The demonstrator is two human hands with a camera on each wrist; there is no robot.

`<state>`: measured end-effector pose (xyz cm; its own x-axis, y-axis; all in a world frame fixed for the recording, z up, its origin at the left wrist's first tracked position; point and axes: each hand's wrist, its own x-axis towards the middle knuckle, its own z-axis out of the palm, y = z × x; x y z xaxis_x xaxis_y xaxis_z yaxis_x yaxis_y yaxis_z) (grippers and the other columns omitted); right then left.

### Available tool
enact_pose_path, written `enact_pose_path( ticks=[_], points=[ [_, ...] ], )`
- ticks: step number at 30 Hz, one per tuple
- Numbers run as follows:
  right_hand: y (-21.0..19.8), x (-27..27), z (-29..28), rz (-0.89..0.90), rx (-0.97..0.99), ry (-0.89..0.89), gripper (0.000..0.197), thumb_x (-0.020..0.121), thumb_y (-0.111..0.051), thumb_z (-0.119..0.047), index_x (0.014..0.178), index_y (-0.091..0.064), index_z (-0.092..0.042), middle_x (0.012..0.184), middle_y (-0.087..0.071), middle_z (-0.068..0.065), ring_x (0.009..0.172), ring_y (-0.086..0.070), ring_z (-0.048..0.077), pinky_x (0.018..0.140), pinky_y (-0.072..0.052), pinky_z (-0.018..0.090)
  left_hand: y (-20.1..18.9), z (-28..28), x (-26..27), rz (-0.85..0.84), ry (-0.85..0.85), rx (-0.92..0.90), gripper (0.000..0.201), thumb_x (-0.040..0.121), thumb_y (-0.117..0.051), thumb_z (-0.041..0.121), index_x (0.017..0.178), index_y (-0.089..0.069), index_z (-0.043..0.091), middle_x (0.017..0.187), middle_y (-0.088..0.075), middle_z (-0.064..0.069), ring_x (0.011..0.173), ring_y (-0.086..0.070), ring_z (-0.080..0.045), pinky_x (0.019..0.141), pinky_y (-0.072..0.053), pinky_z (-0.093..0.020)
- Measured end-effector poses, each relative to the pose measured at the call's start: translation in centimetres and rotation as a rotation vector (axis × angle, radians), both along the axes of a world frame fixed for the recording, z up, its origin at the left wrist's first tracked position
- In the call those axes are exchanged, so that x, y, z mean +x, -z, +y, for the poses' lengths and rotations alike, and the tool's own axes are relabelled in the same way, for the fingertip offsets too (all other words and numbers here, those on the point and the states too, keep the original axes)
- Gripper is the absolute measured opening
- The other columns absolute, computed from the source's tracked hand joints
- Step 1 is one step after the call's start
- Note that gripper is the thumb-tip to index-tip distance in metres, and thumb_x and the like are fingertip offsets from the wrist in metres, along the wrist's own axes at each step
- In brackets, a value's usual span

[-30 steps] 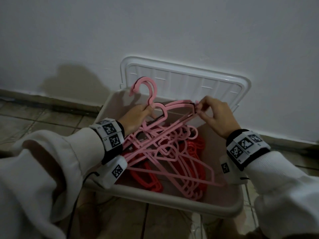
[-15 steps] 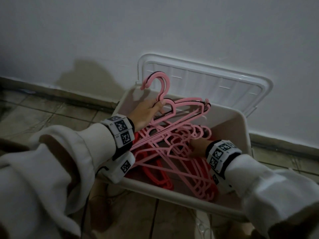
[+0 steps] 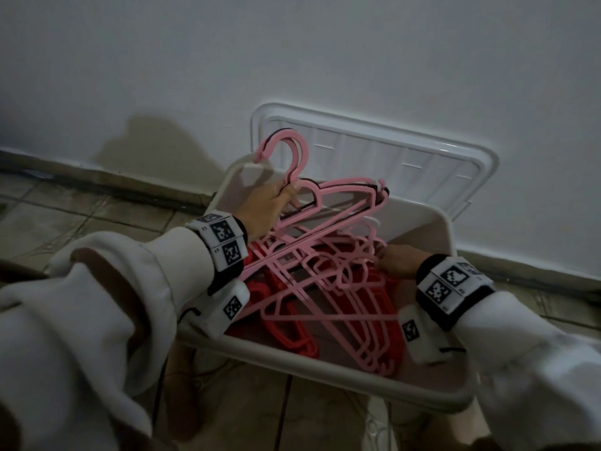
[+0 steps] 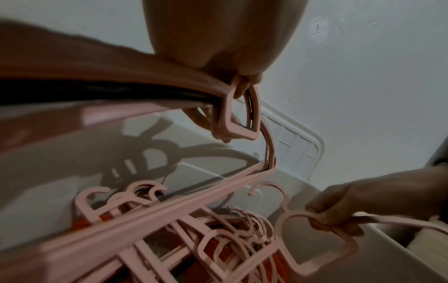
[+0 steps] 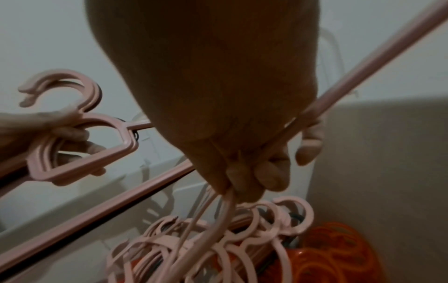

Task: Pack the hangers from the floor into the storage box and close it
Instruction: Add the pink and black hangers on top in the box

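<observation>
A beige storage box [image 3: 325,375] stands on the floor against the wall, holding a tangle of pink hangers [image 3: 325,281] over red hangers [image 3: 292,336]. My left hand [image 3: 270,203] grips the necks of a small bunch of pink hangers [image 3: 344,196] at the box's far left, hooks pointing up; the left hand's fingers [image 5: 72,134] curl through their necks. Lower right in the box, my right hand [image 3: 396,262] pinches the neck of another pink hanger [image 4: 303,216] lying on the pile. The right hand's fingers [image 5: 261,176] close round its thin bar.
The white lid [image 3: 390,157] leans upright against the white wall [image 3: 325,60] behind the box. Tiled floor [image 3: 81,216] lies to the left and in front. My white sleeves [image 3: 81,320] cover the near corners of the box.
My right hand let go of the far end of the held bunch and dropped into the box onto a hanger on the pile. The left hand keeps its hold.
</observation>
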<state>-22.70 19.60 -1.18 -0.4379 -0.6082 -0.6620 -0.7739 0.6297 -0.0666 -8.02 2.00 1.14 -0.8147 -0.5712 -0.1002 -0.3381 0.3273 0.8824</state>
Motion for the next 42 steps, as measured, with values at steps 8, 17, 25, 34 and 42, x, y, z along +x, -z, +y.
enact_pose_path(
  ticks=[8,17,25,34,42],
  points=[
    [-2.7,-2.4,4.7,-0.070,-0.211,0.097,0.020,0.097,-0.041,-0.013,0.101,-0.058,-0.004,0.086,-0.057,0.009,0.059,-0.049,0.012,0.056,-0.037,0.014,-1.1,0.9,-1.4,-0.010,-0.027,-0.059,0.035,0.101,-0.031,0.030,0.099,-0.059,0.010,0.088,-0.058,0.005,0.083,-0.056,-0.010,0.071,-0.030,0.003],
    [-6.9,-3.1,5.5,0.060,-0.655,0.000,0.018,0.097,-0.041,-0.032,0.107,-0.056,-0.037,0.094,-0.064,-0.010,0.108,-0.059,0.017,0.110,-0.020,0.048,-0.3,2.2,-2.0,0.007,0.099,0.150,0.025,0.101,-0.033,0.024,0.105,-0.053,0.010,0.086,-0.057,0.008,0.087,-0.057,-0.011,0.063,-0.044,-0.005],
    [-6.0,-1.0,-0.2,-0.052,-0.782,-0.162,0.034,0.098,-0.038,-0.027,0.127,-0.052,-0.019,0.097,-0.067,0.004,0.096,-0.059,0.018,0.104,-0.027,0.047,-1.2,2.3,-0.7,-0.031,0.278,0.330,0.031,0.089,-0.059,0.025,0.118,-0.061,0.014,0.115,-0.066,-0.002,0.106,-0.062,-0.013,0.098,-0.044,-0.028],
    [-4.0,-0.1,-4.6,-0.044,-0.919,-0.248,0.031,0.097,-0.043,-0.014,0.125,-0.056,-0.011,0.108,-0.066,0.011,0.088,-0.060,0.017,0.082,-0.046,0.030,-1.4,0.8,0.7,-0.024,0.266,0.312,0.046,0.078,-0.060,0.027,0.121,-0.058,0.011,0.116,-0.065,-0.015,0.108,-0.059,-0.030,0.101,-0.042,-0.046],
    [-3.1,-0.5,-6.2,-0.039,-1.043,-0.148,0.026,0.097,-0.042,-0.021,0.112,-0.053,-0.003,0.085,-0.064,0.005,0.080,-0.063,0.024,0.075,-0.047,0.022,-0.3,0.1,0.1,-0.050,0.246,0.202,0.042,0.089,-0.058,0.034,0.124,-0.054,0.012,0.122,-0.061,-0.005,0.113,-0.057,-0.019,0.097,-0.046,-0.029]
  ],
)
